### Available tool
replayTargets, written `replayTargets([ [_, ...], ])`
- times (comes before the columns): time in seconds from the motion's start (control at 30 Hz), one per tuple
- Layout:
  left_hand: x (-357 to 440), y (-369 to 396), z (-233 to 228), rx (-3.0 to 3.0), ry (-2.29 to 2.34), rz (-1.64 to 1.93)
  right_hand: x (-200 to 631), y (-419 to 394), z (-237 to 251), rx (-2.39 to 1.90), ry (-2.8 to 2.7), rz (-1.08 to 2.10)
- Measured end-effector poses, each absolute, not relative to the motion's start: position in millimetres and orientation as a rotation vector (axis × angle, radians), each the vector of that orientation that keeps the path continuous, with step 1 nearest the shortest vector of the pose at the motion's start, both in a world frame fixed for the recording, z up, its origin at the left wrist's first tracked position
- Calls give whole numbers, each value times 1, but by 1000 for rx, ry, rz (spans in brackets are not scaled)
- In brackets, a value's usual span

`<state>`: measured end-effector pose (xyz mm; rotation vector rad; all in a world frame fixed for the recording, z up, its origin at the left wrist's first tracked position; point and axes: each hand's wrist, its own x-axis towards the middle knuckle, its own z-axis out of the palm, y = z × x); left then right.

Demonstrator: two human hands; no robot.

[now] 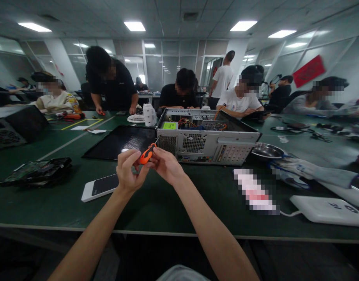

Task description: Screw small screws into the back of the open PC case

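Both of my hands are closed on an orange and black screwdriver (147, 154), its thin shaft pointing up and away toward the computer case. My left hand (129, 168) grips the handle end, and my right hand (167, 163) pinches the handle nearer the shaft. Just beyond stands the open metal computer case (207, 144), with its back panel of vents and ports facing me. Cables and a power supply with a green label (169, 125) show inside its open top. Whether the screwdriver's tip touches the case I cannot tell. A black side panel (121, 141) lies flat to the left of the case.
A white device with a dark screen (90, 192) lies by my left forearm. Circuit boards (39, 171) sit at the left. To the right are a metal bowl (267, 150), gloves (302, 169) and a white power bank (328, 210) with a cable. Several people work across the table.
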<state>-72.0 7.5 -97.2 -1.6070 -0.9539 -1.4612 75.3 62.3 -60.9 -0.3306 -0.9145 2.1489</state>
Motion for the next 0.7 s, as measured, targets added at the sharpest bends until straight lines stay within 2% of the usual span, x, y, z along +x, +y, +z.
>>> replayTargets([
  [0.37, -67, 5, -88, -1605, -785, -1321, 74, 61, -61, -253, -840, 2180],
  [0.7, -64, 4, -90, -1594, -802, -1381, 78, 59, -57, -230, -797, 2329],
])
